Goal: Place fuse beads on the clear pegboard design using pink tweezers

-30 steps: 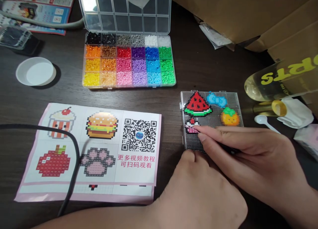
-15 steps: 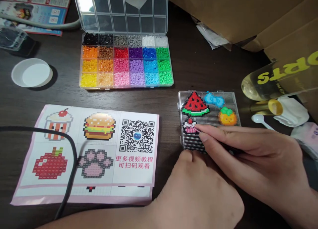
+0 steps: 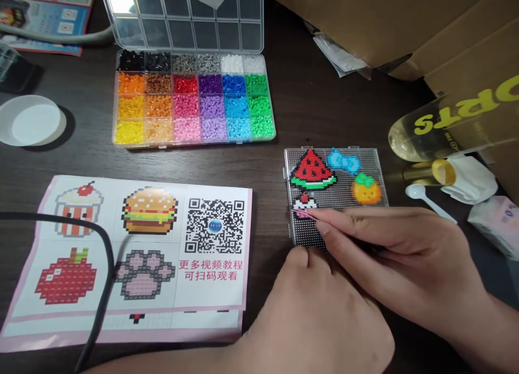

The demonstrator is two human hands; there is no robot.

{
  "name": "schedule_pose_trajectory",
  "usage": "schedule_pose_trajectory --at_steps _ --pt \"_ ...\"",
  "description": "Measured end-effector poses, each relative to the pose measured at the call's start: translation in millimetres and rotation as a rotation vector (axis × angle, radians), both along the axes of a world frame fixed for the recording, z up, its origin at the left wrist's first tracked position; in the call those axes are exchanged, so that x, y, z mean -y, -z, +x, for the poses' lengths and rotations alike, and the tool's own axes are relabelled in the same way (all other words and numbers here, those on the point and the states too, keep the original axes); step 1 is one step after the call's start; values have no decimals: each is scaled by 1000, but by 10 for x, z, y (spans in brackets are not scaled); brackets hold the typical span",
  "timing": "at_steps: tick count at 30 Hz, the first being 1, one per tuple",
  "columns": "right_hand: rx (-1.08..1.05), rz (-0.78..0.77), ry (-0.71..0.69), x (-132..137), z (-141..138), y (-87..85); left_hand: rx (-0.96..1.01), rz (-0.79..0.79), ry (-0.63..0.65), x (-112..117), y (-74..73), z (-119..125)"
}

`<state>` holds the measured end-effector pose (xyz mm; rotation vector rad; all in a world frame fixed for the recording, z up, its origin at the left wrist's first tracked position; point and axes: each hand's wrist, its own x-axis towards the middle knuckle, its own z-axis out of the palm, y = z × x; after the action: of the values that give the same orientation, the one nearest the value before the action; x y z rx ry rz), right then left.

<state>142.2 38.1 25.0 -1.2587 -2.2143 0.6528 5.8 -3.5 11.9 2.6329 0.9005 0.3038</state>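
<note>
Pegboard [image 3: 336,198] lay on the dark surface beside the pattern sheet [image 3: 141,244], apparently steadied at its near edge by the left hand [image 3: 324,320], grip curled closed and empty, while the right hand [image 3: 405,255] pinched a thin tool [image 3: 311,214] against the cupcake [image 3: 304,204].

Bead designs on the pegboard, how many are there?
4: watermelon top left, blue bow beside it, orange fruit right, cupcake below the watermelon, partly behind the right hand; others may be covered.
</note>
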Motion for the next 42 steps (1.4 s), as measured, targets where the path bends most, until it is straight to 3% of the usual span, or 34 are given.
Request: schedule_pose_trajectory --at_steps 4,13,21,35,42 --pt "-25 10 10 19 15 10 -46 -64 25 -46 -47 -6" --pt "-64 -62 129 27 34 62 90 108 -179 48 15 -19" --pt "-90 -125 145 37 28 84 96 108 -171 27 12 -17" --pt "-81 -90 140 42 41 73 48 135 -146 54 31 -28" --pt "-88 -66 244 18 73 101 92 211 -266 67 60 17"
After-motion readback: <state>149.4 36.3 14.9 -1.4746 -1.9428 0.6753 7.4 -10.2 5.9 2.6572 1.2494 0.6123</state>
